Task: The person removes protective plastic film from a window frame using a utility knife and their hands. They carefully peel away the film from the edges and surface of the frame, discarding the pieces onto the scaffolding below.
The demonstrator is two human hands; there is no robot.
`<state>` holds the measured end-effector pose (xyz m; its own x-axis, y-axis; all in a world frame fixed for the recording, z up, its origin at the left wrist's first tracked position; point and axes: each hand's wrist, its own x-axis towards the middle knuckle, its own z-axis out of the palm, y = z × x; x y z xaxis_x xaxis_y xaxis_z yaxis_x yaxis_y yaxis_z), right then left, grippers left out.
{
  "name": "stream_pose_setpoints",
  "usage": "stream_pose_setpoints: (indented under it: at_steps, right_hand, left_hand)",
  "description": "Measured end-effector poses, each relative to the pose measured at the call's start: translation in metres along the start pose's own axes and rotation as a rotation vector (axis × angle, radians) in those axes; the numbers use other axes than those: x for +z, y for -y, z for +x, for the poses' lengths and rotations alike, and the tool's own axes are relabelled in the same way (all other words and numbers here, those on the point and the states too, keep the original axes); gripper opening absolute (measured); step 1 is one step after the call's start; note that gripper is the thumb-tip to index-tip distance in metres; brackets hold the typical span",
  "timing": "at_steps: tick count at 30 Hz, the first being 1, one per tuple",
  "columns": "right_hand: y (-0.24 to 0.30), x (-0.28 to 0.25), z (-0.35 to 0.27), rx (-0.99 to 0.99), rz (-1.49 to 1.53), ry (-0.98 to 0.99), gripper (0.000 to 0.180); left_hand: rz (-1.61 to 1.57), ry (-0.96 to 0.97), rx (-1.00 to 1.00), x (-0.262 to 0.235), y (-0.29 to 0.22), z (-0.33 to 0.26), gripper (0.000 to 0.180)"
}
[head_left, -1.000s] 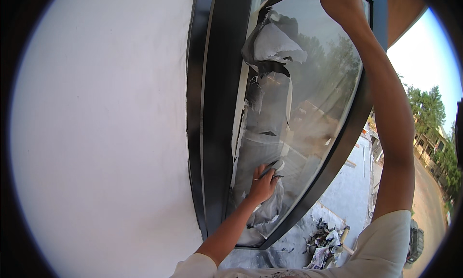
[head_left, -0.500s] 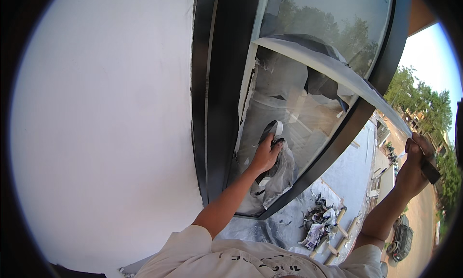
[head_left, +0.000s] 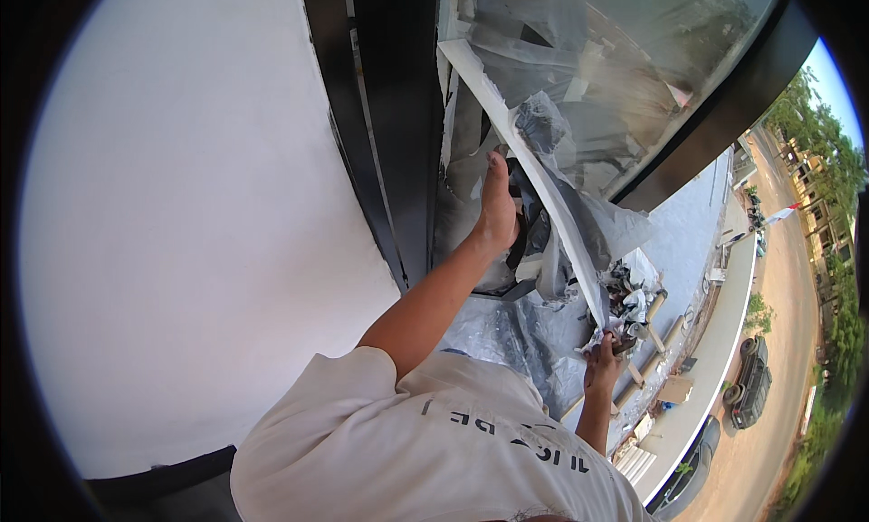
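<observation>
left hand (head_left: 497, 216): flat against the window pane (head_left: 634, 60), fingers up toward 12 o'clock, pressing on the loose film there, not gripping anything

right hand (head_left: 602, 357): fist clamped round the low end of the peeled film strip (head_left: 543, 187), down at about 4 o'clock from the left one, hands well apart

strip: pale band running from the upper pane near 11 o'clock down to the right fist, crumpled plastic hanging beside it

frame (head_left: 398, 114): dark, just left of the glass, white wall (head_left: 181, 232) at 9 o'clock

below: debris heap (head_left: 634, 305) on the ground, parked cars (head_left: 747, 391) out at 4 o'clock
</observation>
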<state>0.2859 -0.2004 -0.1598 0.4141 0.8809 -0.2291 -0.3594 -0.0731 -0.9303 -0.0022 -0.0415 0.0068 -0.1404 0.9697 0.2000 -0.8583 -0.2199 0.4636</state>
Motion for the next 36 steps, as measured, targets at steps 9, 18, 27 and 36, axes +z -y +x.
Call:
stream_pose_setpoints:
  at_steps: [9,18,27,36]
  right_hand:
    - [-0.091,-0.042,-0.006,0.376,-0.472,0.088,0.022]
    - [0.072,0.176,0.017,-0.58,-0.594,0.307,0.031]
    - [0.101,0.349,-0.022,-0.174,-0.32,0.84,0.024]
    - [0.112,0.42,-0.02,-0.579,-0.401,0.721,0.035]
  left_hand:
    - [0.806,-0.18,0.144,-0.053,0.009,-0.016,0.039]
    - [0.994,-0.208,0.144,-0.096,0.014,-0.054,0.041]
    - [1.27,-0.037,0.202,-0.113,0.048,-0.037,0.04]
    - [1.762,0.056,0.777,-0.1,0.066,0.034,0.023]
